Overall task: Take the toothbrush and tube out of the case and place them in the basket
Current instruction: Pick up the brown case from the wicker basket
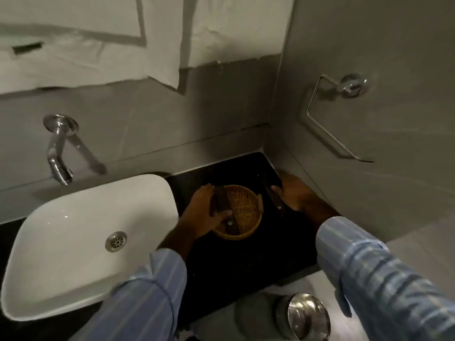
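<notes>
The case (222,201) was dark and long, and I held what looked like one half of it in my left hand (205,212), fingers wrapped round it, its long axis running from near my wrist away from me, over the left rim of the basket (246,232). My right hand (293,193) was closed on a second dark piece (272,193), seemingly the other half, lying on much the same line just right of the basket. So the basket sat between my hands, touching neither that I could tell, and nearer my left. The toothbrush and tube I could not make out; too dark and blurred to say whether they were inside either piece or in the basket. I judged the emptying came next, the left hand being better placed. All stood on the black counter (246,267), with the white sink (98,242) to the left of my left hand.
</notes>
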A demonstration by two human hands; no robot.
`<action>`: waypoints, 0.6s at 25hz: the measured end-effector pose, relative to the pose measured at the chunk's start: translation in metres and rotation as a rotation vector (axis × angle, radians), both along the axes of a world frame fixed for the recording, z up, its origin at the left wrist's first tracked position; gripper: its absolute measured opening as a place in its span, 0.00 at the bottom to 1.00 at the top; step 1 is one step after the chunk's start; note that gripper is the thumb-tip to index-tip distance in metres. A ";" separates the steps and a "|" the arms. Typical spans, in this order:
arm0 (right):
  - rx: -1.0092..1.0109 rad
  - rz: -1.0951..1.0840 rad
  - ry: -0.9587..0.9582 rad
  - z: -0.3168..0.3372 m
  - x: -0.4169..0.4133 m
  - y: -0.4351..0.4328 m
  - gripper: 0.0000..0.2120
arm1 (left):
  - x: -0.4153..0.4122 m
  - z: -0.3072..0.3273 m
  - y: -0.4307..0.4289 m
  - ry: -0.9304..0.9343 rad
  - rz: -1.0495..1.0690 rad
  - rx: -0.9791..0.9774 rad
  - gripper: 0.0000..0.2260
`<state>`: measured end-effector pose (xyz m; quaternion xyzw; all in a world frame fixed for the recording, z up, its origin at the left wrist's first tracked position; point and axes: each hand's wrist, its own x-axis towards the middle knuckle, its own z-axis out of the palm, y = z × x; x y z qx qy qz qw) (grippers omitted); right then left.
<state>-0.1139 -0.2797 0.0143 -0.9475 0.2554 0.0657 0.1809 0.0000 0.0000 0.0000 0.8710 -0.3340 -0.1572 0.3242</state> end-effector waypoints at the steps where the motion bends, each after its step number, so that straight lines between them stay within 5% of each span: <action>1: -0.001 -0.016 0.062 -0.014 -0.001 -0.003 0.28 | -0.009 -0.017 0.002 0.036 -0.014 -0.042 0.42; 6: 0.022 -0.158 0.252 -0.077 -0.009 -0.009 0.23 | -0.059 -0.106 0.029 0.035 0.109 0.151 0.49; 15: 0.065 -0.300 0.170 -0.137 -0.002 -0.016 0.18 | -0.067 -0.163 0.036 -0.155 -0.030 0.572 0.48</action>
